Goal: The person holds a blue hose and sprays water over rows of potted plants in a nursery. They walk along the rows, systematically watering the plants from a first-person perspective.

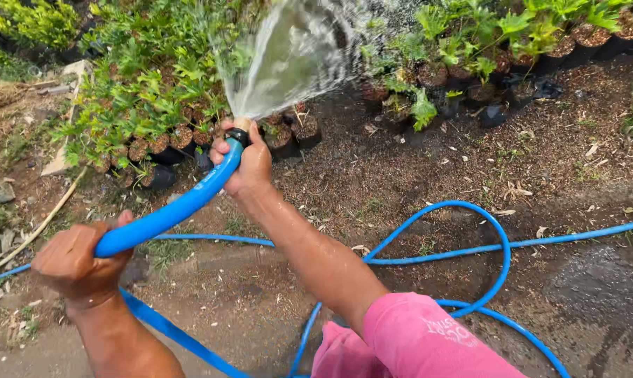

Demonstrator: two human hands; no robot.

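Observation:
A blue garden hose (169, 213) runs between both my hands. My right hand (248, 166) grips the hose at its end, thumb pressed over the nozzle, and a fan of water spray (288, 56) shoots up and away toward the plants. My left hand (75, 262) is closed around the hose lower down, nearer to me. The hose continues behind my left hand down to the ground. My right arm is wet and wears a pink sleeve (414, 339).
Rows of small green seedlings in black nursery bags (169, 143) stand ahead at left, with more potted plants (470, 77) at the upper right. Loops of blue hose (502, 245) lie over wet, mulch-strewn soil. Stones and dry grass sit at far left.

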